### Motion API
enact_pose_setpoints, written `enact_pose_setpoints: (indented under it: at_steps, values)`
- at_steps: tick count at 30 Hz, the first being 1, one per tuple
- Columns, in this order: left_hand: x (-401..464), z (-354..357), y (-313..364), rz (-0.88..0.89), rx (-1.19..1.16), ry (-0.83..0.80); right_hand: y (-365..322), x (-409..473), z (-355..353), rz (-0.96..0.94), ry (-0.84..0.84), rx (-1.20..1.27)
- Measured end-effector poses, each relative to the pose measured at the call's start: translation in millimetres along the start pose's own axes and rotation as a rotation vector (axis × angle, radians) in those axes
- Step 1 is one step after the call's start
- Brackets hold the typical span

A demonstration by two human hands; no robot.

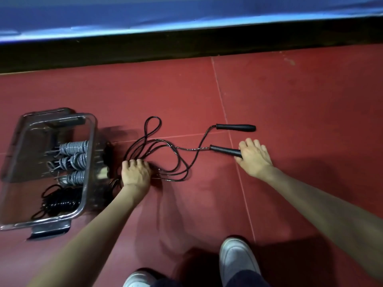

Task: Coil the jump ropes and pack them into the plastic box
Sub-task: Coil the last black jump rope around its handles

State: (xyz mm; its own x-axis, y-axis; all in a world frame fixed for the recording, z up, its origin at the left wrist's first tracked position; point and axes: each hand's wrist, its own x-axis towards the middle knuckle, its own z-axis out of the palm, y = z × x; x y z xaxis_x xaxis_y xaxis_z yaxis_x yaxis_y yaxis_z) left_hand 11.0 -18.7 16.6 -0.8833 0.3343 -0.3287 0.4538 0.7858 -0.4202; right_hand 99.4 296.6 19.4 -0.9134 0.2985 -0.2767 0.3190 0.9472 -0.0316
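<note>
Here, head view: a black jump rope lies in loose loops on the red floor, just right of the clear plastic box. The left hand rests, fingers curled, on the gathered strands at the loops' near end. The right hand reaches to the nearer handle, thumb and fingers closing about its end; the far handle lies free beyond it. Inside the box sit three grey coiled ropes and a black coiled rope (so packing appears partly done). Two pale shoes show at the lower edge.

Step in hand, as judged: collecting this rope for coiling. The next move probably calls for bringing both handles together, then winding the loops evenly while the left hand pins the bundle, lest the springy cord tangle.
</note>
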Motion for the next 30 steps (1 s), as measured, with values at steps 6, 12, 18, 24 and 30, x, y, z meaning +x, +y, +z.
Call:
enact_pose_setpoints:
  at_steps: [6, 12, 18, 24, 30]
  values:
    - [-20.1, -59.2, 53.7, 0.086, -0.266, 0.078, 4.2, 9.7, -10.4, 0.151, 0.009, 0.154]
    - [-10.7, -72.4, 107.9, 0.346, -0.62, -0.069, 8.0, 12.5, -17.3, 0.196, 0.002, 0.165]
    - [-21.6, -46.0, 113.8, 0.388, -0.405, 0.013, 2.3, 16.4, -19.1, 0.174, 0.036, 0.153]
    - [-23.9, -28.2, 88.3, 0.275, -0.369, -0.067, 4.3, 19.9, -15.2, 0.097, 0.066, 0.091]
    - [-21.2, -6.2, 53.7, 0.124, -0.153, -0.093, 5.8, 16.6, -4.5, -0.012, -0.001, 0.058]
